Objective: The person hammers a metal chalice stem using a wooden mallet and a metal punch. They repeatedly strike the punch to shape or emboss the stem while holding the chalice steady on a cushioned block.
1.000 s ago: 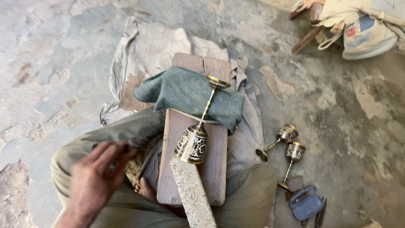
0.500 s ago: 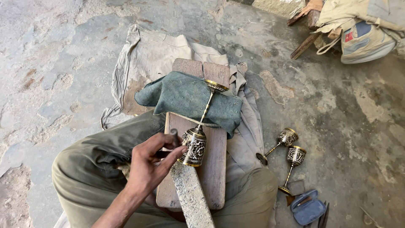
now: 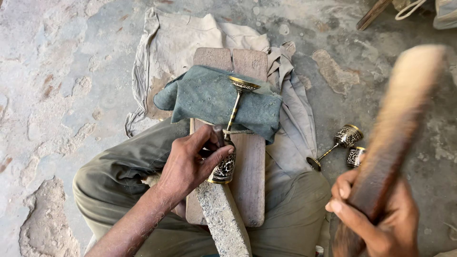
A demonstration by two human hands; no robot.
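The left hand point(image 3: 190, 164) has its fingers clenched around the cup of an engraved brass-and-black goblet point(image 3: 227, 153) lying on a wooden board point(image 3: 250, 185) across the lap, while the right hand point(image 3: 376, 221) grips a blurred, seemingly wooden mallet point(image 3: 397, 123).

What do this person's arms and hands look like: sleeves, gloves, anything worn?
Both are bare. The left hand wears no glove, ring or watch, and its hairy forearm shows no sleeve. The right hand is ungloved too; its wrist is out of frame.
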